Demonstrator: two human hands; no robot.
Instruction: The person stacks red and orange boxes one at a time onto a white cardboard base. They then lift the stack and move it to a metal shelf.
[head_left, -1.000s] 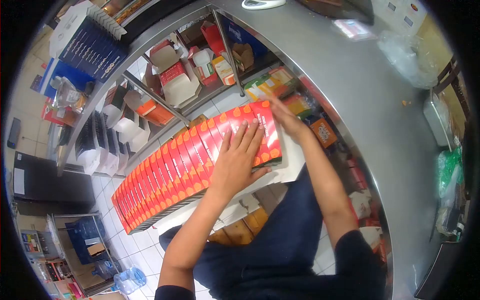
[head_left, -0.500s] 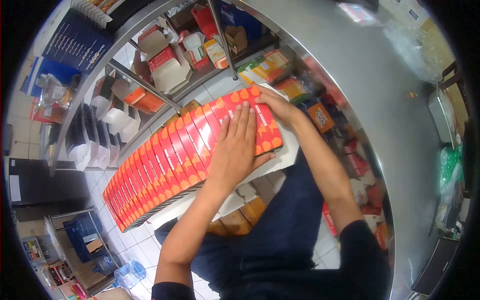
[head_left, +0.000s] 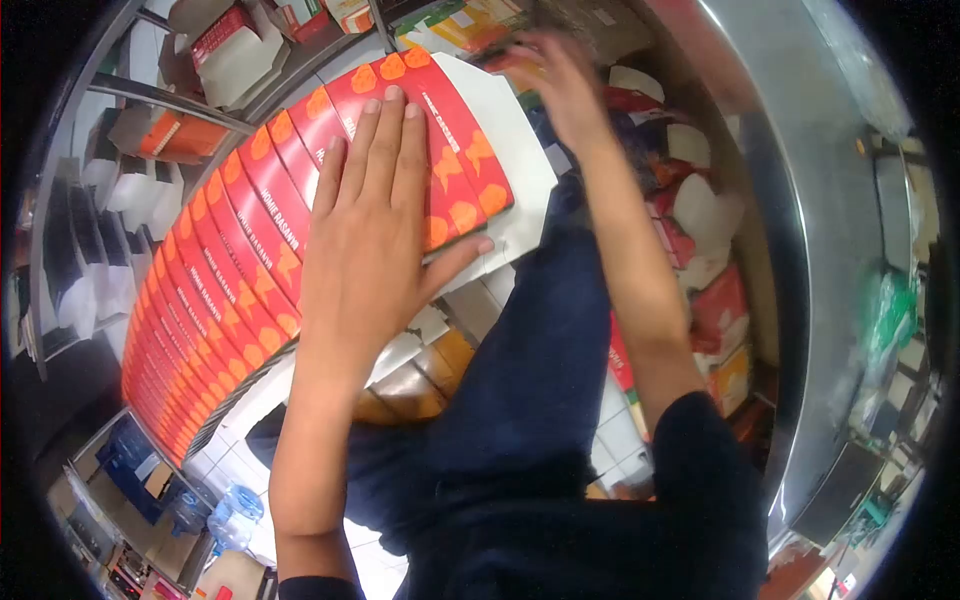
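The long, curved row of red cardboard boxes with orange flower print (head_left: 262, 235) stretches from 8 o'clock to 12 o'clock, beyond the dark blue trouser legs (head_left: 515, 370). What has just changed is the bare right hand (head_left: 568, 95): half a second ago its fingers lay on the row's upper end, and now it is off the boxes, out at 1 o'clock near the yellow-and-green printed packages (head_left: 455, 28). Its fingers are apart; blur hides whether their tips touch anything. The stiff white cardboard panel (head_left: 528, 165) past the row's end, at 1 o'clock, shows more fully than it did.

The bare left hand (head_left: 368, 235) lies flat on the boxes at 11 o'clock, long fingers close together, thumb spread toward the lower edge, clamped on nothing. It seems that this palm alone now steadies the row.
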